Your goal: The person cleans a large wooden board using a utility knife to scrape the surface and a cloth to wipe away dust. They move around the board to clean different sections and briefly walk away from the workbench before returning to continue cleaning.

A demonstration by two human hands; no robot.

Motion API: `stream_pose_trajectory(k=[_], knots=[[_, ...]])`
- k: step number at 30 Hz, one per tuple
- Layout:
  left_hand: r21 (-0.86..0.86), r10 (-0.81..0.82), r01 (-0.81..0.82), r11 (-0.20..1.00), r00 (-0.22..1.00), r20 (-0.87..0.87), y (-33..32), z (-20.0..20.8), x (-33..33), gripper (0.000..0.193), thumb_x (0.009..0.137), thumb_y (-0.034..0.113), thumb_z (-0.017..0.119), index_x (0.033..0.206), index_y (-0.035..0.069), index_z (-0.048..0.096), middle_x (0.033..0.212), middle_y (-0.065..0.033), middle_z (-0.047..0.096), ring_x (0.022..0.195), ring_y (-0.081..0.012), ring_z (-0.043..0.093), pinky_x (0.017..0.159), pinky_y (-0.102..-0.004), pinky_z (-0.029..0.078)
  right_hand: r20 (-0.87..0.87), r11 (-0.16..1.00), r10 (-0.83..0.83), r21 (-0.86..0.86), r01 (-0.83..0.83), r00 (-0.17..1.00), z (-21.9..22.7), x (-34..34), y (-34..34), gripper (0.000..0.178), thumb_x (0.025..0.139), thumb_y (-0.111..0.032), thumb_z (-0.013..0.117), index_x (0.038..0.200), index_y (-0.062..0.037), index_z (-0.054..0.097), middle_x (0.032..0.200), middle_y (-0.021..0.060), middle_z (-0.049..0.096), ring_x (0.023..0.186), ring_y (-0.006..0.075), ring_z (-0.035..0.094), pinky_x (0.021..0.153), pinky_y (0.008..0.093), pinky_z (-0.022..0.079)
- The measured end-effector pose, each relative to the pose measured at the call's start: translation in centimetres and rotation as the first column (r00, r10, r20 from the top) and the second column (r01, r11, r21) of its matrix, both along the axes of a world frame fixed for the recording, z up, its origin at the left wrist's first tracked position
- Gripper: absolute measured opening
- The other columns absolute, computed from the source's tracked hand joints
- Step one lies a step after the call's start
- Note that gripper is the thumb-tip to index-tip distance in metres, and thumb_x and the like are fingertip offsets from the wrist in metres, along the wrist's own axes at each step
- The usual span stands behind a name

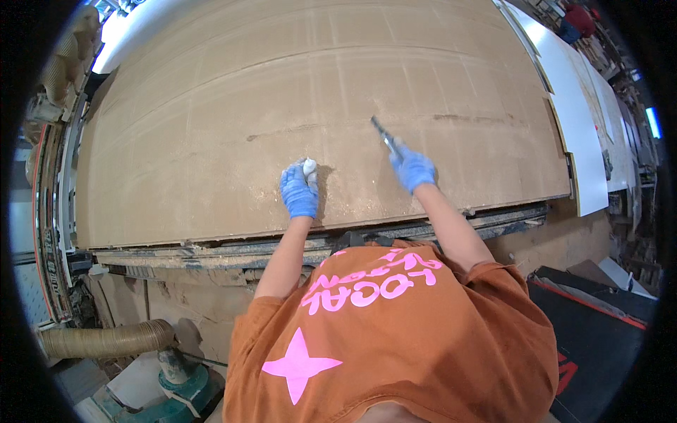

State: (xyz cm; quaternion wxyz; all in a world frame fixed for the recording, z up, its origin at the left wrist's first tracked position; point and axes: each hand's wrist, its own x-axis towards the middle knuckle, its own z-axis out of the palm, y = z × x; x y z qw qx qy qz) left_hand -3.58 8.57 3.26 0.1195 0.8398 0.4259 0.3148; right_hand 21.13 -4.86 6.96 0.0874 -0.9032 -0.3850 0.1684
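Observation:
My left hand (297, 194), in a blue glove, is closed around a small white rounded piece (309, 166) with a narrower tip; its exact kind is not clear. To the right, my gloved right hand (414, 169) grips a slim, dark-and-silver hand tool (383, 134), its far end pointing up and to the left. The grip hides the tool's handle, so I cannot tell its kind. The two hands are apart, both over a large brown board (233, 92). Pale shavings and dust (349, 201) lie scattered on the board between and around them.
Stacked panel edges (211, 255) run along the board's near side. White sheets (582, 134) lie to the right. A ribbed hose (106, 340) joins a green machine (155, 395) at lower left. A black case (599, 338) stands at lower right. A person in red (580, 20) is far off.

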Motion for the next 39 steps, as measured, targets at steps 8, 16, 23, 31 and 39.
stream_pose_trajectory(k=[8,16,23,31,39], knots=[[0.048,-0.012,0.012,0.999,1.0,-0.008,0.2,-0.7,-0.4,0.027,0.081,0.019,0.059,0.106,0.009,0.061,0.105,-0.0108,0.062,0.096,-0.0297,0.057,0.09,-0.0407,0.041,0.037,1.0,-0.01,-0.001,0.01,0.999,-0.4,-0.5,-1.4,0.047,0.089,-0.046,0.044,0.131,-0.0253,0.044,0.103,0.0188,0.064,0.089,0.0387,0.062,0.078,0.0489,0.049],[-0.011,0.005,-0.005,1.0,1.0,0.013,-0.1,0.2,0.2,0.027,0.08,0.016,0.06,0.106,0.009,0.061,0.102,-0.0109,0.063,0.097,-0.0283,0.057,0.09,-0.0375,0.041,-0.002,0.995,-0.095,0.03,0.095,0.995,-0.6,1.7,-1.5,0.049,0.088,-0.048,0.046,0.131,-0.0264,0.046,0.107,0.0193,0.062,0.095,0.0383,0.061,0.083,0.0475,0.047],[-0.018,0.007,-0.006,1.0,0.999,0.043,0.5,0.2,0.2,0.026,0.078,0.016,0.063,0.103,0.008,0.061,0.1,-0.0126,0.063,0.094,-0.0299,0.058,0.086,-0.0403,0.044,-0.008,0.988,-0.154,0.01,0.154,0.988,0.5,7.8,-1.1,0.056,0.086,-0.047,0.048,0.136,-0.0226,0.041,0.114,0.0201,0.06,0.102,0.0362,0.059,0.088,0.0442,0.046],[-0.218,0.176,-0.128,0.967,0.961,0.213,0.4,-1.3,-1.9,0.024,0.083,0.02,0.062,0.102,0.006,0.06,0.096,-0.0157,0.063,0.089,-0.0329,0.059,0.08,-0.0418,0.046,-0.258,0.903,-0.014,0.411,0.123,0.966,-2.8,5.5,-3.5,0.055,0.082,-0.035,0.057,0.134,-0.0203,0.045,0.118,0.0173,0.059,0.103,0.0335,0.059,0.088,0.041,0.046],[-0.08,0.299,-0.292,0.953,0.948,0.107,5.4,-1.7,-10.8,0.028,0.084,0.025,0.061,0.101,0.004,0.059,0.094,-0.0171,0.062,0.088,-0.0346,0.059,0.079,-0.0419,0.046,-0.099,0.932,0.219,0.317,-0.177,0.971,-0.7,-5.8,2.9,0.056,0.083,-0.037,0.056,0.135,-0.0212,0.042,0.108,0.0175,0.062,0.096,0.0366,0.06,0.082,0.0445,0.048]])
